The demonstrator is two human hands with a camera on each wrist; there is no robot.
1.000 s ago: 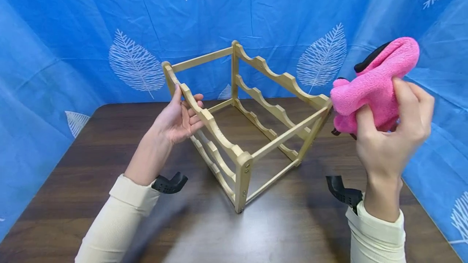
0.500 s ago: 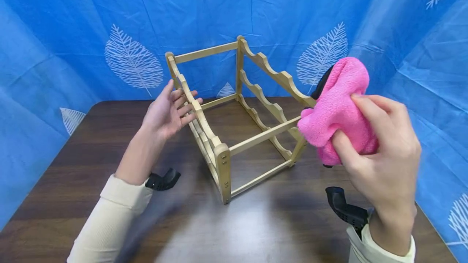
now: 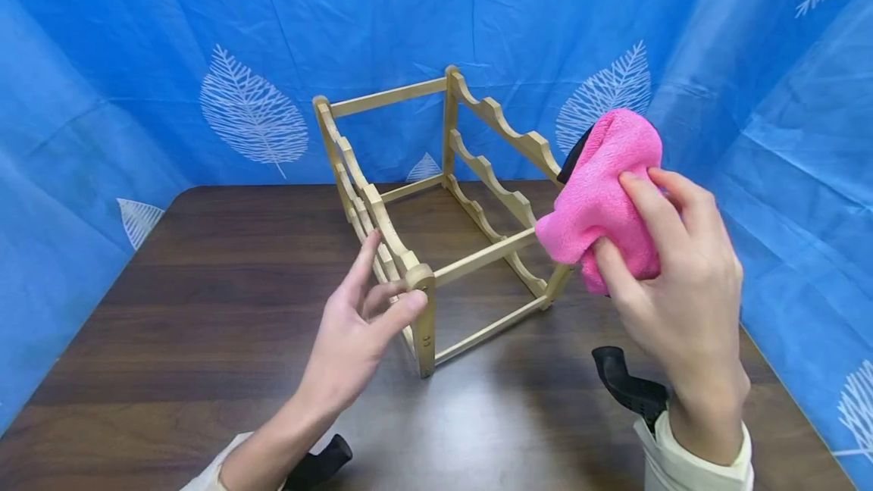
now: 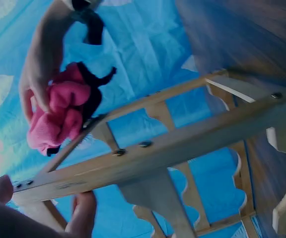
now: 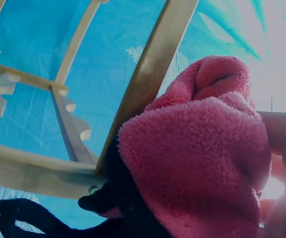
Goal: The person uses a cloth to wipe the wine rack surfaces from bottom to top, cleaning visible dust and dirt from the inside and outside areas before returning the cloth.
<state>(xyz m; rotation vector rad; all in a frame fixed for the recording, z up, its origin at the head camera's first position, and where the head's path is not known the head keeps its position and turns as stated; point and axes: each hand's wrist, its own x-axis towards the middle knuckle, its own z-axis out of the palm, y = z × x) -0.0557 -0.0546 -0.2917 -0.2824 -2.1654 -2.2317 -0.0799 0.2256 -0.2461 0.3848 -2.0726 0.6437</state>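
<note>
A light wooden wine rack (image 3: 484, 254) with scalloped side rails stands on the table. My left hand (image 3: 351, 339) is at its near left corner post (image 3: 426, 332), thumb over the post's upper end and index finger extended beside the top scalloped rail. In the left wrist view, the thumb and a fingertip lie close along the post (image 4: 197, 141). My right hand (image 3: 682, 286) grips a bunched pink plush cloth (image 3: 607, 203) between thumb and fingers. The cloth overlaps the rack's near right top corner in the head view. Its black edging and a black loop (image 5: 29, 210) show in the right wrist view.
The dark wood-grain table (image 3: 225, 309) reaches back to a blue curtain (image 3: 382, 14) printed with white leaves. A black wrist mount (image 3: 630, 385) sticks out beside the right wrist, another (image 3: 320, 468) beside the left.
My left hand has let go of the left top rail and come toward me to the near left post. The right hand has carried the cloth left and lower, to the rack's right corner.
</note>
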